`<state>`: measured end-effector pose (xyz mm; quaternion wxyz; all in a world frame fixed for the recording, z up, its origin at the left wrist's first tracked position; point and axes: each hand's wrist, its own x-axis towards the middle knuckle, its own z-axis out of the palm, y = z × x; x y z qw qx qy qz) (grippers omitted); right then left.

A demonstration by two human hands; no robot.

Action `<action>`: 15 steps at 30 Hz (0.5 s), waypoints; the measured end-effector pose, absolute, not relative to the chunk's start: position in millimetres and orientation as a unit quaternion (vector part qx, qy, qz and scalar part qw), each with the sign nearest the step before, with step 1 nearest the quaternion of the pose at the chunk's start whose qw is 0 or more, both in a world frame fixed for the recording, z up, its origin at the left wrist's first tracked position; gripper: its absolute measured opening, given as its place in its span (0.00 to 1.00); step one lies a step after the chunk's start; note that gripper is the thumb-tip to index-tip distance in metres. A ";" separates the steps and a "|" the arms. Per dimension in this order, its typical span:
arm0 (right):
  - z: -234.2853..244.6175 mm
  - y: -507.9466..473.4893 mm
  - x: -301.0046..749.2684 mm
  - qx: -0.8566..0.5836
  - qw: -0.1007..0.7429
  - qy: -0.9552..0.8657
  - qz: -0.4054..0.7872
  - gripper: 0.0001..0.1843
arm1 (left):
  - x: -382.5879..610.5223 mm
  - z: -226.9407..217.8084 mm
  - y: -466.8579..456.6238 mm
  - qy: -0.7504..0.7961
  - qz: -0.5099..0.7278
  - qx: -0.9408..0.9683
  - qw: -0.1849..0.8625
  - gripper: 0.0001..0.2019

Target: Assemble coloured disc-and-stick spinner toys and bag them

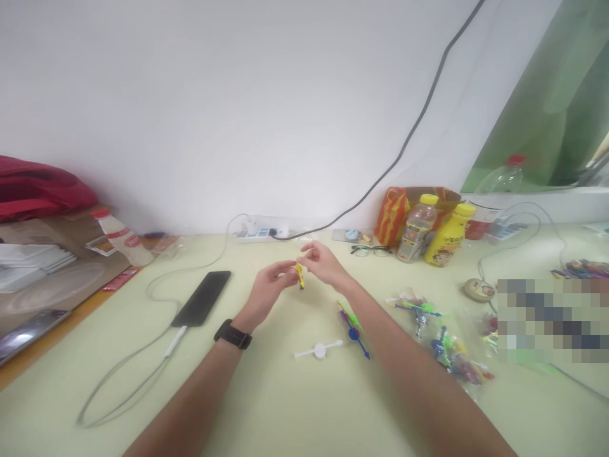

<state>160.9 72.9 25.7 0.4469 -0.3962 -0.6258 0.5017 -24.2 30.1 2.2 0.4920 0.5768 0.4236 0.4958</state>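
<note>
Arrow (pixel 299 274), yellow, pinched in our left hand (pixel 268 285) | right hand (pixel 327 264) at two o'clock, grip unclear | likely adjusting; next needs steadiness

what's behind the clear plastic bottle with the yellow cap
Behind the clear plastic bottle, a red and yellow patterned bag shows; the part covered by the bottle cannot be seen.

Phone (pixel 201 298) on the table (pixel 271 406), left of the spinners (pixel 320 351), bottles (pixel 415 235) farther back right, before a bag (pixel 387 216)
</note>
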 end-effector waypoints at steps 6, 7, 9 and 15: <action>18.0 72.7 156.3 -0.378 0.348 -0.643 0.568 0.05 | -35.2 1.4 36.0 0.453 0.455 0.670 0.372 0.21; 16.5 72.9 155.8 -0.376 0.349 -0.641 0.571 0.04 | -36.0 0.5 36.6 0.453 0.446 0.687 0.352 0.20; 13.8 73.6 155.5 -0.371 0.346 -0.642 0.575 0.05 | -36.4 -1.9 37.3 0.461 0.437 0.708 0.307 0.18; 13.1 72.6 162.0 -0.342 0.310 -0.646 0.608 0.04 | -33.6 -4.9 34.8 0.453 0.418 0.741 0.267 0.16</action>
